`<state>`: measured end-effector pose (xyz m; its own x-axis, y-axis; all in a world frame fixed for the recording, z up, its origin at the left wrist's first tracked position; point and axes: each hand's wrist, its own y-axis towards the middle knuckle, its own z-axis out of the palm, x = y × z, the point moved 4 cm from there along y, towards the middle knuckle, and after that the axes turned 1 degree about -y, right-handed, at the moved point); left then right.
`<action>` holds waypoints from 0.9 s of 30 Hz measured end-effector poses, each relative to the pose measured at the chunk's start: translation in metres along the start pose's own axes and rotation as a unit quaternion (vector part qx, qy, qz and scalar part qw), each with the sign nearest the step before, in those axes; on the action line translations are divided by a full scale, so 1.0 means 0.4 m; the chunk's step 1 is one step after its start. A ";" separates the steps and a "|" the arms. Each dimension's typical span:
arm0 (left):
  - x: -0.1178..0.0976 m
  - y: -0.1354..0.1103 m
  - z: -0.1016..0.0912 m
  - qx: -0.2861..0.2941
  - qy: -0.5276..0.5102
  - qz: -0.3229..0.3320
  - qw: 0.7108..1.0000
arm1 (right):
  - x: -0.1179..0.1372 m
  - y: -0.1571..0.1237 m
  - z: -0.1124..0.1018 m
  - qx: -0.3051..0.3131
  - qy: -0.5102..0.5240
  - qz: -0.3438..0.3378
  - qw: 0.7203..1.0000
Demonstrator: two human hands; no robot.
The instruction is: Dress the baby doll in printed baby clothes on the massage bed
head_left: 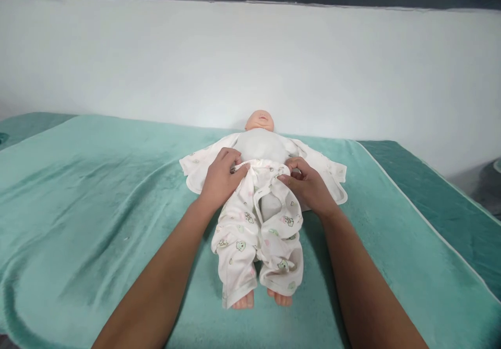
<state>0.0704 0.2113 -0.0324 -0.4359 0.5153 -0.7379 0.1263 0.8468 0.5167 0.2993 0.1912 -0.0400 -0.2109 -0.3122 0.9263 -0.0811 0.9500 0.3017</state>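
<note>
A baby doll [261,144] lies on its back, head away from me and feet toward me. White printed baby pants [238,229] cover its legs up to the waist, with the toes showing below the cuffs. The crotch opening gapes over the grey cloth body. My left hand [224,176] pinches the waistband at the left side, and my right hand [305,181] pinches it at the right. A white printed baby shirt [326,169] is spread open around the doll's torso, its sleeves stretched out to both sides.
A light green blanket [97,208] with soft folds lies beneath the doll. Darker green cloth [438,203] shows along the right side. Behind the far edge stands a white wall [250,57] with a dark band on top. A dark object [487,184] is partly visible at far right.
</note>
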 end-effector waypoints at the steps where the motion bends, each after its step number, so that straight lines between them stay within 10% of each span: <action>1: 0.001 0.006 0.000 -0.006 0.007 0.002 1.000 | -0.001 0.005 0.001 0.003 -0.013 -0.004 1.000; 17: 0.159 0.080 0.015 -0.129 -0.180 -0.165 0.961 | -0.022 0.084 0.007 -0.170 -0.209 -0.035 0.962; 27: 0.137 0.018 -0.009 0.021 -0.124 -0.279 0.952 | -0.039 0.041 -0.021 0.006 -0.044 0.103 0.994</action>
<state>0.0443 0.2454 -0.0677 -0.2215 -0.0060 -0.9751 -0.0256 0.9997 -0.0004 0.3094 0.2119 -0.0476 -0.3078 -0.1121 0.9448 -0.0393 0.9937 0.1051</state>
